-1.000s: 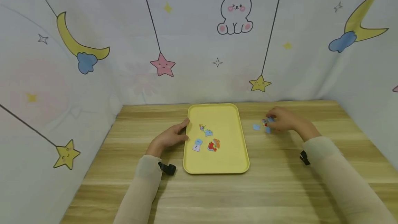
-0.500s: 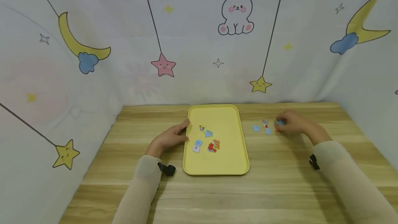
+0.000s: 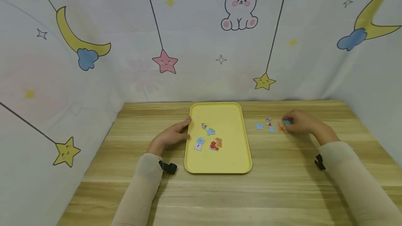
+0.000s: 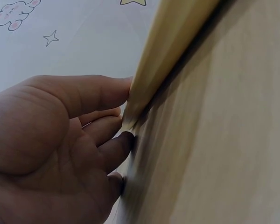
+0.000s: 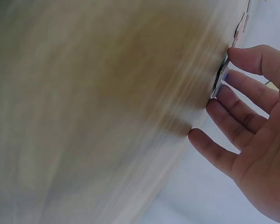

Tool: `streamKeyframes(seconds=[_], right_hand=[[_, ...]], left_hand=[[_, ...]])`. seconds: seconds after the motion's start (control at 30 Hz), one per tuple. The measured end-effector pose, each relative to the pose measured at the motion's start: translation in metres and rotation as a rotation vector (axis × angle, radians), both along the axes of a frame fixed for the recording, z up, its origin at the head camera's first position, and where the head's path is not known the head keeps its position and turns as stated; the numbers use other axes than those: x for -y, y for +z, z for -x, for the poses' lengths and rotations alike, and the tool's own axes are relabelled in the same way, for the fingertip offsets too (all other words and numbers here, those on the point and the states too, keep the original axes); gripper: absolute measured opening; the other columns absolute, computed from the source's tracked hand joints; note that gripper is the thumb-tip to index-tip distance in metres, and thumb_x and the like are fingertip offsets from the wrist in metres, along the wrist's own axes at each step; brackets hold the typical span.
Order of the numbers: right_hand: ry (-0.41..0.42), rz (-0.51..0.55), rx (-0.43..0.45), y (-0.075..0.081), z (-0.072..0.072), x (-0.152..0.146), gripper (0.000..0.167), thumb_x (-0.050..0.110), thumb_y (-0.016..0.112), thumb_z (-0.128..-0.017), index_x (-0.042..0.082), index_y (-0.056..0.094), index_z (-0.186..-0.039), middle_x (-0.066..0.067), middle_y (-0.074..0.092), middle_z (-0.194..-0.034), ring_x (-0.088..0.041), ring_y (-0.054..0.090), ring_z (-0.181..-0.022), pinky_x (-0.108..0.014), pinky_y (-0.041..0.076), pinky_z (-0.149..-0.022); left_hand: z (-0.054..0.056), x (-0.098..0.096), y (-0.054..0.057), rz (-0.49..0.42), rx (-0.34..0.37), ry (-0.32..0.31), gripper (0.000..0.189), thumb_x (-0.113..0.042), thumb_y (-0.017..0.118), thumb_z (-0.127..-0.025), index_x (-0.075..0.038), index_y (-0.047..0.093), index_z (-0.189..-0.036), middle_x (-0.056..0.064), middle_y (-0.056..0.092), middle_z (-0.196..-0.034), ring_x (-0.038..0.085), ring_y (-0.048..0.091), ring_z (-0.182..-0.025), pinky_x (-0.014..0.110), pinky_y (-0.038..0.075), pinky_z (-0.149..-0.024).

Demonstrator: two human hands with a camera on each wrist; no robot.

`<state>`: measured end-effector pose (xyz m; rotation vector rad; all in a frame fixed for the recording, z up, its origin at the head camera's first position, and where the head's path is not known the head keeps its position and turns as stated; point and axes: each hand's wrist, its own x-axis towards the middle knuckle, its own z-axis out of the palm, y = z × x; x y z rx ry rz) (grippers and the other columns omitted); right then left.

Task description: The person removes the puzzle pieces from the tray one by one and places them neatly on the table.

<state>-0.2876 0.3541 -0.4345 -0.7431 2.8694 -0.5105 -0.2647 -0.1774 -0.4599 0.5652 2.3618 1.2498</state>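
A yellow tray lies on the wooden table. On it are small joined jigsaw pieces: a red-and-orange group, a blue-and-white pair and a blue group. My left hand rests against the tray's left rim, thumb and fingertips touching it. Right of the tray, my right hand has its thumb and fingers about a blue puzzle piece at the table surface. An orange piece lies just left of those fingers. The right wrist view shows the piece edge-on between the fingertips.
More loose pieces lie between the tray and my right hand: a blue piece, another blue one and a multicoloured one. A white curtain with printed stars and moons hangs behind the table.
My right hand has moved right, off the multicoloured and blue pieces, uncovering them and then the orange piece. My left hand stays at the tray's rim.
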Motion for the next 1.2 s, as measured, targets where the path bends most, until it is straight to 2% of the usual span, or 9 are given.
streamKeyframes(seconds=[0.2,0.43,0.6,0.83,0.9,1.0,1.07,1.13,1.2], right_hand=[[-0.018,-0.021,0.034,-0.001,-0.003,0.0,0.043,0.007,0.073,-0.088,-0.017,0.067,-0.123,-0.033,0.066,-0.122,-0.05,0.062,-0.113,-0.064,0.05,-0.098],[-0.047,0.022,0.093,0.007,-0.002,-0.002,0.05,0.004,0.071,-0.087,-0.019,0.062,-0.13,-0.04,0.062,-0.129,-0.058,0.058,-0.12,-0.068,0.048,-0.1],[-0.049,0.054,0.119,0.015,-0.004,0.004,0.051,0.006,0.069,-0.095,-0.018,0.057,-0.138,-0.041,0.056,-0.136,-0.06,0.054,-0.124,-0.069,0.048,-0.1],[-0.002,0.016,0.046,0.022,-0.005,0.03,0.046,0.018,0.069,-0.102,-0.01,0.062,-0.139,-0.034,0.058,-0.14,-0.052,0.057,-0.125,-0.066,0.048,-0.102],[0.006,0.025,0.06,0.022,-0.005,0.04,0.047,0.018,0.068,-0.102,-0.009,0.062,-0.14,-0.033,0.057,-0.141,-0.046,0.066,-0.111,-0.065,0.047,-0.102],[0.028,0.037,0.066,0.024,-0.006,0.056,0.047,0.018,0.068,-0.102,-0.007,0.061,-0.142,-0.031,0.056,-0.143,-0.042,0.066,-0.11,-0.064,0.047,-0.103],[0.044,0.043,0.069,0.025,-0.007,0.068,0.047,0.018,0.068,-0.103,-0.007,0.061,-0.142,-0.031,0.055,-0.145,-0.044,0.066,-0.113,-0.064,0.046,-0.105],[0.064,0.025,0.048,0.026,-0.006,0.08,0.047,0.02,0.069,-0.102,-0.005,0.063,-0.142,-0.029,0.057,-0.145,-0.047,0.057,-0.129,-0.064,0.046,-0.106],[0.091,0.017,0.044,0.026,-0.007,0.093,0.046,0.02,0.069,-0.102,-0.004,0.064,-0.141,-0.029,0.057,-0.145,-0.049,0.053,-0.133,-0.064,0.044,-0.109]], left_hand=[[0.001,-0.001,-0.002,-0.013,0.014,0.006,0.077,-0.004,0.062,-0.105,0.001,0.017,-0.167,0.013,0.007,-0.176,0.029,0.004,-0.162,0.047,0.011,-0.13],[-0.001,-0.002,-0.003,-0.011,0.005,0.006,0.076,-0.004,0.061,-0.105,0.001,0.016,-0.167,0.015,0.006,-0.176,0.031,0.004,-0.162,0.048,0.011,-0.13],[-0.001,-0.001,-0.003,-0.015,0.013,0.016,0.077,-0.004,0.062,-0.105,-0.001,0.017,-0.167,0.012,0.006,-0.176,0.029,0.004,-0.162,0.047,0.011,-0.13],[-0.001,0.002,-0.001,-0.008,-0.007,0.0,0.076,-0.004,0.061,-0.105,0.002,0.016,-0.166,0.016,0.005,-0.176,0.032,0.003,-0.162,0.049,0.011,-0.13],[-0.001,0.002,-0.001,-0.006,-0.001,-0.002,0.076,-0.004,0.061,-0.105,0.002,0.015,-0.166,0.016,0.005,-0.176,0.032,0.003,-0.162,0.049,0.01,-0.13],[-0.001,0.002,-0.001,-0.01,-0.004,-0.003,0.076,-0.004,0.061,-0.105,0.002,0.015,-0.167,0.016,0.005,-0.176,0.032,0.002,-0.162,0.05,0.01,-0.13],[-0.001,0.002,-0.001,-0.018,-0.009,-0.004,0.076,-0.004,0.061,-0.105,0.002,0.016,-0.166,0.017,0.006,-0.176,0.032,0.003,-0.162,0.05,0.01,-0.13],[-0.001,0.001,0.0,-0.02,-0.014,-0.012,0.076,-0.004,0.06,-0.106,0.003,0.015,-0.166,0.017,0.005,-0.175,0.033,0.002,-0.162,0.051,0.01,-0.13],[-0.001,0.001,0.001,-0.022,-0.01,-0.017,0.076,-0.003,0.06,-0.106,0.004,0.015,-0.166,0.018,0.005,-0.175,0.034,0.002,-0.162,0.051,0.01,-0.13]])
